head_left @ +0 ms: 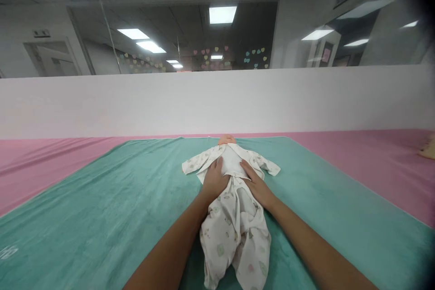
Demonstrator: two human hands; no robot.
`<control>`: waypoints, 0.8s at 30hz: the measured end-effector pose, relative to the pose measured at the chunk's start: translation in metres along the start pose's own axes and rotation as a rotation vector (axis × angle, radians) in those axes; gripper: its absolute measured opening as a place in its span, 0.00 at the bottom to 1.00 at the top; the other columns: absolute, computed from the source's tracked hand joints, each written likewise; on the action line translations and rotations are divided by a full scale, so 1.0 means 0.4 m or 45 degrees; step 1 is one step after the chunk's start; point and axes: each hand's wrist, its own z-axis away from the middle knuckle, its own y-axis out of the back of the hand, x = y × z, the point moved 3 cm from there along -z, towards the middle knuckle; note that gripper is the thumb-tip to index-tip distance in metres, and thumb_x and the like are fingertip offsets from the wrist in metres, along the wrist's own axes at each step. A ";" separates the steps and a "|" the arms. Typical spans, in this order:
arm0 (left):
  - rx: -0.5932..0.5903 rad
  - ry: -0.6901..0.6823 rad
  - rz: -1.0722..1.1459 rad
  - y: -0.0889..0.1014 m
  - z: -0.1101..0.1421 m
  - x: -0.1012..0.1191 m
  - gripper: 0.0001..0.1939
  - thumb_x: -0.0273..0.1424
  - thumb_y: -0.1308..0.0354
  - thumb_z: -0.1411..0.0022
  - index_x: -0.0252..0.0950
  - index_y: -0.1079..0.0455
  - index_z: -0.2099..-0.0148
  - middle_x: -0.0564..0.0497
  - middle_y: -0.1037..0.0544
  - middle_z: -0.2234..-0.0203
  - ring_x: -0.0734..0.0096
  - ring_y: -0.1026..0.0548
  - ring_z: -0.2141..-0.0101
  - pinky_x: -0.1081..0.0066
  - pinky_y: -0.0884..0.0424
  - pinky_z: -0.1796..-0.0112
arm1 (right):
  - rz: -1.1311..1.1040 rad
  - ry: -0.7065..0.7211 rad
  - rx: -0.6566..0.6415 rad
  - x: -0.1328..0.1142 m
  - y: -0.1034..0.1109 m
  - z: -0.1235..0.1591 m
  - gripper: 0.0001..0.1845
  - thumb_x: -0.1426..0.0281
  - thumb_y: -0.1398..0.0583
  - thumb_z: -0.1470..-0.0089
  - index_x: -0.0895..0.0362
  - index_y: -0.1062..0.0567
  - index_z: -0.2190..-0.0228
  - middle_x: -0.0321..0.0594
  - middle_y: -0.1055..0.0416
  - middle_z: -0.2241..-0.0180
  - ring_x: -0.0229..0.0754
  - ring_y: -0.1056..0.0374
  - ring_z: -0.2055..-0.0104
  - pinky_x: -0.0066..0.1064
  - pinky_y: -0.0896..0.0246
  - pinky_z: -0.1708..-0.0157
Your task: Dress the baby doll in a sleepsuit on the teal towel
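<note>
A baby doll (227,139) lies on its back on the green blanket, its head at the far end. White patterned baby clothes (220,244) cover its arms and legs, while the front is spread apart over a plain white layer (234,163) at the chest. My left hand (215,180) rests on the left side of the doll's belly with fingers stretched forward over the cloth. On the opposite side, my right hand (258,188) lies with its fingers extended and apart, touching the clothes at the waist. Both palms are hidden.
The green blanket (112,208) is spread over a pink cover (367,154). A low white wall (204,104) stands behind, with glass above it. A pale yellow thing (428,148) shows at the far right edge.
</note>
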 end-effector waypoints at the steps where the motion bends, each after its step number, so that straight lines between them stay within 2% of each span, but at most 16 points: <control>1: 0.016 -0.015 0.012 0.000 -0.001 -0.008 0.34 0.31 0.51 0.45 0.27 0.51 0.37 0.38 0.45 0.41 0.53 0.46 0.42 0.60 0.48 0.43 | 0.061 0.000 0.003 -0.001 0.001 -0.001 0.29 0.60 0.51 0.44 0.48 0.47 0.41 0.35 0.60 0.36 0.41 0.63 0.35 0.41 0.65 0.37; 5: 0.098 -0.070 0.113 0.006 -0.007 -0.048 0.26 0.26 0.53 0.45 0.31 0.39 0.42 0.44 0.38 0.44 0.61 0.41 0.44 0.64 0.45 0.43 | 0.434 0.111 -0.016 -0.030 0.000 -0.014 0.27 0.61 0.51 0.44 0.49 0.45 0.43 0.36 0.57 0.37 0.43 0.59 0.36 0.40 0.60 0.39; 7: 0.142 -0.065 0.195 0.014 -0.013 -0.063 0.22 0.25 0.53 0.45 0.34 0.34 0.47 0.46 0.32 0.48 0.61 0.36 0.47 0.64 0.42 0.45 | 0.625 0.168 -0.011 -0.055 0.001 -0.030 0.25 0.61 0.51 0.44 0.52 0.41 0.45 0.41 0.49 0.40 0.46 0.52 0.39 0.41 0.54 0.42; 10: 0.205 0.004 0.343 0.032 -0.021 -0.078 0.19 0.26 0.54 0.44 0.36 0.29 0.53 0.48 0.25 0.56 0.61 0.30 0.54 0.63 0.37 0.50 | 0.902 0.125 -0.012 -0.089 0.004 -0.072 0.19 0.63 0.52 0.43 0.57 0.33 0.53 0.49 0.33 0.53 0.50 0.38 0.51 0.41 0.45 0.53; 13: 0.241 0.134 0.505 0.043 -0.026 -0.091 0.17 0.24 0.52 0.46 0.35 0.29 0.55 0.49 0.24 0.59 0.63 0.28 0.58 0.65 0.34 0.54 | 1.090 0.005 -0.055 -0.104 0.005 -0.136 0.15 0.67 0.53 0.43 0.59 0.30 0.62 0.52 0.30 0.62 0.52 0.34 0.58 0.40 0.44 0.59; 16: 0.236 0.279 0.696 0.034 -0.028 -0.104 0.14 0.26 0.49 0.47 0.35 0.30 0.57 0.49 0.24 0.60 0.65 0.28 0.59 0.67 0.33 0.56 | 1.124 -0.082 -0.059 -0.102 0.008 -0.199 0.14 0.68 0.53 0.44 0.59 0.30 0.64 0.53 0.29 0.65 0.52 0.33 0.60 0.39 0.44 0.62; 19: 0.270 0.400 0.737 0.016 -0.025 -0.114 0.15 0.29 0.48 0.46 0.34 0.30 0.56 0.46 0.26 0.57 0.64 0.29 0.57 0.65 0.34 0.53 | 1.114 -0.154 -0.031 -0.088 0.009 -0.229 0.16 0.62 0.53 0.43 0.59 0.31 0.65 0.53 0.29 0.67 0.53 0.32 0.62 0.38 0.43 0.65; 22: 0.212 0.368 0.688 0.006 -0.023 -0.109 0.17 0.31 0.50 0.43 0.35 0.31 0.51 0.46 0.28 0.53 0.60 0.32 0.52 0.61 0.38 0.50 | 1.075 -0.268 0.075 -0.056 0.009 -0.210 0.22 0.56 0.55 0.43 0.60 0.32 0.62 0.55 0.29 0.67 0.55 0.32 0.62 0.41 0.43 0.66; 24: 0.138 0.327 0.721 0.008 -0.022 -0.101 0.19 0.31 0.52 0.42 0.36 0.32 0.49 0.47 0.30 0.50 0.59 0.34 0.49 0.60 0.40 0.48 | 0.907 -0.357 0.158 -0.021 0.009 -0.182 0.25 0.53 0.54 0.44 0.61 0.33 0.60 0.57 0.29 0.64 0.56 0.32 0.59 0.43 0.43 0.63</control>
